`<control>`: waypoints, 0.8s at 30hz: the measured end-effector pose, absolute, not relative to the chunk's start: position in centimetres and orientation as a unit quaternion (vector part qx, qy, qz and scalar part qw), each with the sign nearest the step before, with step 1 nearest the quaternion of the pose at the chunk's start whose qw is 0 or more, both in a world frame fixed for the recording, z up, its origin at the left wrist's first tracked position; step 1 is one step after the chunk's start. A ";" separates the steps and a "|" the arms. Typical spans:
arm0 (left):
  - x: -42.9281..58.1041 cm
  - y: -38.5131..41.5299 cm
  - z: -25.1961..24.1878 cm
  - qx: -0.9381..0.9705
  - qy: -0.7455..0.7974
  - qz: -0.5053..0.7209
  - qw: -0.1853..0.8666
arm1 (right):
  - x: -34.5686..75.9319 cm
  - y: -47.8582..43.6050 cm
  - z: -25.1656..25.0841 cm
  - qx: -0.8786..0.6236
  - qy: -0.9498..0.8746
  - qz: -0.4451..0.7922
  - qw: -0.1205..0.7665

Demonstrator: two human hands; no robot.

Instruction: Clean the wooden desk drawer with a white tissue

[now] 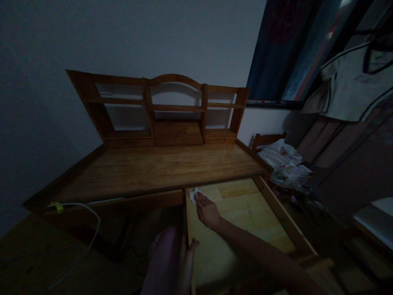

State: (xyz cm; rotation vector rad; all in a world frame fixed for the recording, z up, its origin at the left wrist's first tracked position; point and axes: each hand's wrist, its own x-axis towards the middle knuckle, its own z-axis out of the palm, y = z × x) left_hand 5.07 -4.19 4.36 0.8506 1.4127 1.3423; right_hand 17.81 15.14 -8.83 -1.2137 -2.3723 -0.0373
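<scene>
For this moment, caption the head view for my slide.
Right hand pressing a white wipe inside the open drawer of a wooden desk, left hand on the drawer's side wall.

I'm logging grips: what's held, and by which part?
The right hand holds a white wipe by its near part; the left hand holds the drawer by its left side wall.

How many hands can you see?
2. The right hand presses a white tissue against the bottom of the open drawer; the left hand holds that drawer's left side.
</scene>
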 end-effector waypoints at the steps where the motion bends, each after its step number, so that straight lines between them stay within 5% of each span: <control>1: 5.1 -4.0 4.4 0.349 0.581 0.549 0.488 | 17.5 14.9 -8.7 -0.426 -0.873 -0.010 0.235; 10: 3.1 -2.5 4.6 0.336 0.597 0.567 0.459 | 23.7 14.5 -5.2 -0.281 -0.939 0.079 0.183; 24: 2.4 -2.0 4.1 0.326 0.588 0.583 0.456 | 46.0 15.8 -9.0 -0.682 -0.685 0.018 0.254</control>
